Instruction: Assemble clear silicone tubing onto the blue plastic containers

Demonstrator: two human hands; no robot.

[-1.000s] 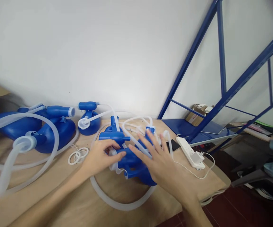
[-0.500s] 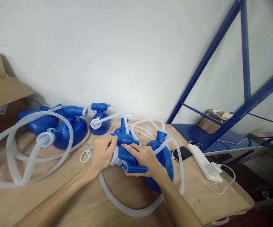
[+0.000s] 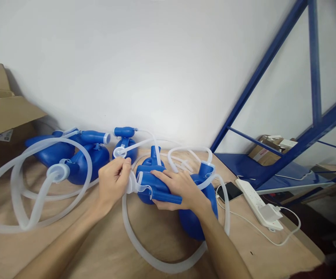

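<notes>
My right hand (image 3: 184, 188) is wrapped round a blue plastic tube-shaped urinal head (image 3: 154, 182) with a side handle, above the table's middle. Its open rim faces left. My left hand (image 3: 114, 184) is closed on a translucent white cap (image 3: 131, 183), which stands just off that rim, joined to it by a thin strap. Beneath and behind the held head is a blue urinal bottle (image 3: 144, 197). Another blue urinal bottle (image 3: 193, 223) stands under my right wrist. A translucent hose (image 3: 168, 267) loops in front.
More blue urinal bottles (image 3: 89, 166) with coiled hoses (image 3: 19, 186) lie at left, beside an open cardboard box (image 3: 7, 112). At right are a phone (image 3: 229, 192), a white power strip (image 3: 253, 203) with charger and cable, and a blue metal rack (image 3: 261, 93) beyond the table edge.
My left hand has moved left, and the cap has come away from the urinal head's rim. My right hand keeps its hold. The view has shifted slightly.
</notes>
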